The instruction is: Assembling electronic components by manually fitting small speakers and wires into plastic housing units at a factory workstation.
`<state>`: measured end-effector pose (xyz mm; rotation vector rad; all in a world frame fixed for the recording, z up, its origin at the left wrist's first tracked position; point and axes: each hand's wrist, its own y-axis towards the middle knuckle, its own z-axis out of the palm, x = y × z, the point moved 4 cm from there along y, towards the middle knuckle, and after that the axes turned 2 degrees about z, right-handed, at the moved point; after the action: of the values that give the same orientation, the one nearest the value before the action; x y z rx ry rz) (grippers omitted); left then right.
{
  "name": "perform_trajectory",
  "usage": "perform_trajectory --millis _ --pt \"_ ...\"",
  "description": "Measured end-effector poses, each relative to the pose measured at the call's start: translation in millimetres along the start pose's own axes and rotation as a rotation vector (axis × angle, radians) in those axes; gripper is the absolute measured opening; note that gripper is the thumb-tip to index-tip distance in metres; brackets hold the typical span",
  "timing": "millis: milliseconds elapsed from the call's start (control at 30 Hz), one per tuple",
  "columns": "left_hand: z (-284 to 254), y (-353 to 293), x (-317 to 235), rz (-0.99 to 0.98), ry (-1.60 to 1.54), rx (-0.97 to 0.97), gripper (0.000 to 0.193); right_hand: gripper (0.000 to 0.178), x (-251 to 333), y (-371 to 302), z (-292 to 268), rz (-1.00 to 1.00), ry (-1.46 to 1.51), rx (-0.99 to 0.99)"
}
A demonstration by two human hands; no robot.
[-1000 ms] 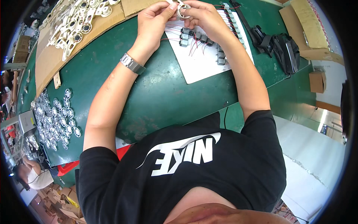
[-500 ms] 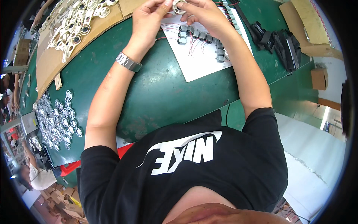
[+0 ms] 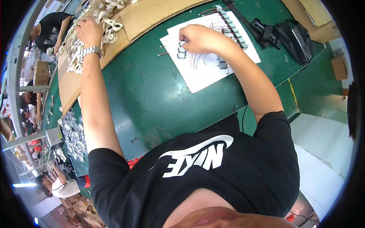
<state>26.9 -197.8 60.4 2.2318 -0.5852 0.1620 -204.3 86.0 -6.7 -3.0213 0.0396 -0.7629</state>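
My left hand point(image 3: 89, 33) is over a pile of white plastic parts point(image 3: 111, 26) at the upper left, its fingers bent down and closed on one of them. Its fingertips are partly hidden among the parts. My right hand point(image 3: 199, 39) is above a white sheet of paper point(image 3: 194, 81), fingers curled in a pinch on a small grey motor point(image 3: 182, 53); the hand hides several motors beneath it. Thin red wires run from the motors across the paper. Another row of small motors point(image 3: 232, 28) lies along the sheet's right side.
The white parts lie on a cardboard sheet point(image 3: 146, 21) on the green table point(image 3: 152, 102). Shiny ring-shaped pieces point(image 3: 74, 133) are heaped at the left. A black bag with a strap point(image 3: 292, 40) lies at the right. A person in black point(image 3: 53, 28) is beyond the table's far left.
My hands have parted from the white ring-shaped part they held together. The left went left to the white pile; the right came down onto the motors. The view has shifted slightly.
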Motion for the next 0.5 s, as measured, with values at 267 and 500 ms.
perform_trajectory --millis 267,500 --pt "43.8 50.9 -123.5 0.464 -0.432 0.22 0.034 0.027 -9.5 0.9 1.2 0.089 0.23 0.058" --pt "74.3 59.5 -179.1 0.43 -0.474 0.231 0.041 0.03 -11.1 9.3 3.2 0.051 0.301 0.1"
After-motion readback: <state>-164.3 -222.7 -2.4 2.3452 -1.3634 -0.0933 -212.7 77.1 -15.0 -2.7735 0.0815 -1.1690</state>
